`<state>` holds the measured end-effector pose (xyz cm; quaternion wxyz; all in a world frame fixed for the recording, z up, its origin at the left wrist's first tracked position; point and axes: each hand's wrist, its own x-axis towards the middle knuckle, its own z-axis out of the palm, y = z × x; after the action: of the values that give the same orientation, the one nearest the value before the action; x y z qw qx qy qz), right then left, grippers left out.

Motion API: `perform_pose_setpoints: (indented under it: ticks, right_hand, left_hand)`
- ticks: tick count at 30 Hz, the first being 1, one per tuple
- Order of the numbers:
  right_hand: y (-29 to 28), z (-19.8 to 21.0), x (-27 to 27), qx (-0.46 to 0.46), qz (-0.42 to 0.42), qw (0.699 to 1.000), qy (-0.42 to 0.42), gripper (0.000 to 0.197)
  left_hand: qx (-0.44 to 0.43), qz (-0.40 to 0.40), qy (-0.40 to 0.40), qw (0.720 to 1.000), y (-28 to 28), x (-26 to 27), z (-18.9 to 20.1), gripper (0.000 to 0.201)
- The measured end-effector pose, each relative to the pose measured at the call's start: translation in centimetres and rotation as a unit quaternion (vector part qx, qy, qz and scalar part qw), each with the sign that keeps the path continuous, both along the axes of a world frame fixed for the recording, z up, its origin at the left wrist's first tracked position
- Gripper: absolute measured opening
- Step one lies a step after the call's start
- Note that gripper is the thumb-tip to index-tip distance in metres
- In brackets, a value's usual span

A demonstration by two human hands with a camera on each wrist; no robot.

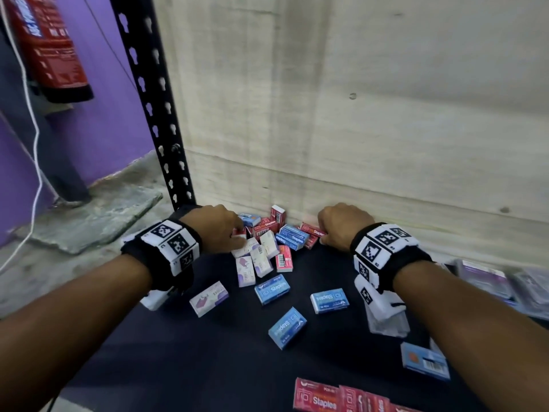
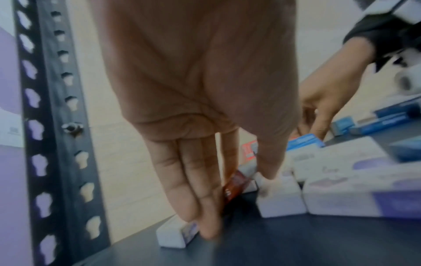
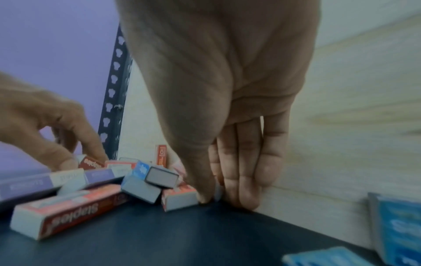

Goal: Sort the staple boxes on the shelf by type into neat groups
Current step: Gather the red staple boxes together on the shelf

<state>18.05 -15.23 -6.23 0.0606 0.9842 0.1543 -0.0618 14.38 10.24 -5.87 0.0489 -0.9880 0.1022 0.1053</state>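
Mostly unsorted yet. Landmark: the mixed heap (image 1: 267, 242) of red, blue and white-purple staple boxes against the back wall (image 1: 356, 114) of the dark shelf (image 1: 208, 367).

Progress, as a judgement:
- Nearer the viewer than the heap, loose blue boxes (image 1: 287, 327) lie scattered at odd angles, and one white-purple box (image 1: 208, 298) sits alone to the heap's near-left.
- A row of red boxes (image 1: 323, 398) lies well in front of the heap at the shelf's front edge; it looks like a started group.
- Right of the heap, blurred purple and blue packs may be further groups; cannot tell.
- The heap itself remains to be pulled apart, so most of the work looks ahead.

Hands:
- left hand (image 1: 221, 227) is at the heap's left edge. In the left wrist view its fingers (image 2: 196, 198) point straight down, close together, tips at the shelf beside a small white box (image 2: 174, 234); a red box (image 2: 234, 185) stands tilted just behind them. Whether thumb and fingers pinch it, cannot tell.
- right hand (image 1: 341, 226) is at the heap's right edge. Its fingers (image 3: 246, 171) hang straight and close, tips on the shelf by the wall; the thumb touches the end of a red box (image 3: 180, 198). No closed grip shows.
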Motion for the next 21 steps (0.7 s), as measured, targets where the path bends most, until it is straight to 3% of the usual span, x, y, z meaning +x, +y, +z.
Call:
perform_pose_setpoints:
  ticks: [5, 9, 15, 21]
  right_hand:
    - [-1.2, 1.3, -0.8, 0.024, -0.02, 0.999, 0.015, 0.021]
    - [-3.5, 3.1, -3.5, 0.075, -0.036, 0.995, 0.059, 0.018]
    - [-7.0, 4.5, -10.8, 0.166, -0.025, 0.977, 0.132, 0.007]
    - [-9.1, 3.6, -16.3, 0.133, -0.014, 0.981, 0.14, 0.014]
  left_hand:
    - [-0.011, 0.006, -0.057, 0.998, 0.3, -1.1, 0.8, 0.032]
    - [-0.052, 0.013, -0.059, 0.997, 0.1, -2.8, 2.8, 0.032]
    - [-0.232, -0.061, 0.043, 0.97, -4.1, -7.6, 4.3, 0.013]
    - [-0.256, -0.102, 0.163, 0.947, -9.4, -11.1, 2.5, 0.011]
